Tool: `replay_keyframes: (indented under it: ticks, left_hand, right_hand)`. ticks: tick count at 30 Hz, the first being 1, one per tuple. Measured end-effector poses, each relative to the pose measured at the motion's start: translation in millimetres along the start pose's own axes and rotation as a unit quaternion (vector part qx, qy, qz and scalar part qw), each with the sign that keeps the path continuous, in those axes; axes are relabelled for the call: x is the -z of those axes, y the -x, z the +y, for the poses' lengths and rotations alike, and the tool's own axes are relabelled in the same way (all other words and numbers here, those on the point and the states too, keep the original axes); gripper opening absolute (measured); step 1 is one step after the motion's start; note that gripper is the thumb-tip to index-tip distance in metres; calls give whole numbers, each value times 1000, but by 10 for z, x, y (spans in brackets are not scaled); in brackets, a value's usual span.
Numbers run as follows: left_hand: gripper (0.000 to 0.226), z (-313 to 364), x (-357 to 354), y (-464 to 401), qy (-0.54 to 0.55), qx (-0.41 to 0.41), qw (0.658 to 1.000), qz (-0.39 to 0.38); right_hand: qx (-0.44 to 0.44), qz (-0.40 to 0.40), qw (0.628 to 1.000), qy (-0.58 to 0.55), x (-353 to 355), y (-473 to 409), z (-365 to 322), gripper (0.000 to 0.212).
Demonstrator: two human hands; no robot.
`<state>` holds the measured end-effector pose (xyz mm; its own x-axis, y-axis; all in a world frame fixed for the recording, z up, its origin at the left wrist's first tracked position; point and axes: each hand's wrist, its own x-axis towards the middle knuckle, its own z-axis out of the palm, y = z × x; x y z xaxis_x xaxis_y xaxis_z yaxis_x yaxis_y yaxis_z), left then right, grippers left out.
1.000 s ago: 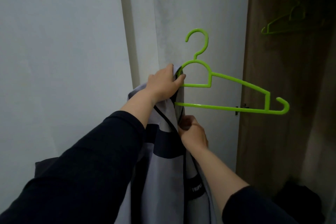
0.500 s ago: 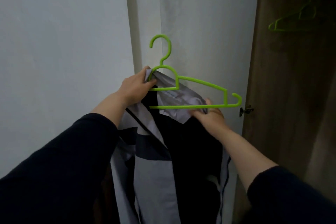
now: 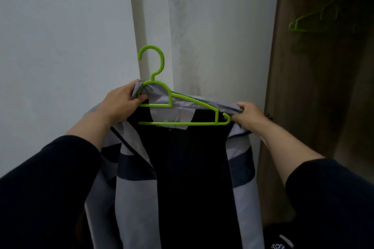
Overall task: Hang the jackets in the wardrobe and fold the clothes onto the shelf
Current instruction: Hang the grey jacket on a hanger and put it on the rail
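A grey jacket [image 3: 137,198] with dark bands and a dark lining hangs open in front of me, draped over a bright green plastic hanger [image 3: 172,103]. My left hand [image 3: 119,103] grips the jacket's collar together with the hanger's neck. My right hand [image 3: 250,114] pinches the jacket's right shoulder over the hanger's right tip. The hanger's hook points up, free of any rail.
The open wardrobe [image 3: 315,107] with brown wood walls stands to the right. Another green hanger [image 3: 313,18] hangs on its rail at the upper right. A dark garment with white print [image 3: 281,242] lies at the bottom right. A white wall fills the left side.
My right hand has slid right along the hanger, pulling the jacket's shoulder out over its right tip. The jacket now spreads wider. The hanger sits lower in the view.
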<state>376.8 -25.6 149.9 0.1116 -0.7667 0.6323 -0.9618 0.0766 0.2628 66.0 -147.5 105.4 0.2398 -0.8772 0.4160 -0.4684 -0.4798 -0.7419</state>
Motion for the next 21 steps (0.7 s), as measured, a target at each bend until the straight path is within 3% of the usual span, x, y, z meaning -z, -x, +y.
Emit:
replay_keyframes:
  ticks: [2, 8, 10, 13, 15, 17, 19, 21]
  left_hand:
    - [17, 58, -74, -8, -25, 0, 1000, -1]
    - [38, 308, -299, -75, -121, 5, 993, 13]
    - [36, 458, -338, -105, -115, 18, 992, 44]
    - [29, 721, -359, -148, -60, 21, 994, 94]
    - [27, 936, -379, -177, -37, -9, 993, 116]
    - [28, 1158, -403, -204, -22, -44, 990, 130]
    - [34, 1328, -416, -243, -2, -64, 987, 144]
    - [33, 1427, -427, -281, 14, -82, 985, 152]
  right_hand:
    - [-7, 4, 998, -58, 93, -53, -159, 22]
    - [11, 45, 991, -123, 280, -171, -481, 24]
    - [56, 49, 994, -83, 269, -144, -522, 15]
    - [100, 43, 994, -19, 196, -32, -457, 25]
    - [97, 86, 991, 44, 197, 8, -331, 14]
    - [95, 145, 979, 109, 285, 40, -201, 22]
    - [123, 217, 953, 173, 397, 94, -137, 17]
    - [137, 267, 926, 229, 514, 134, -140, 30]
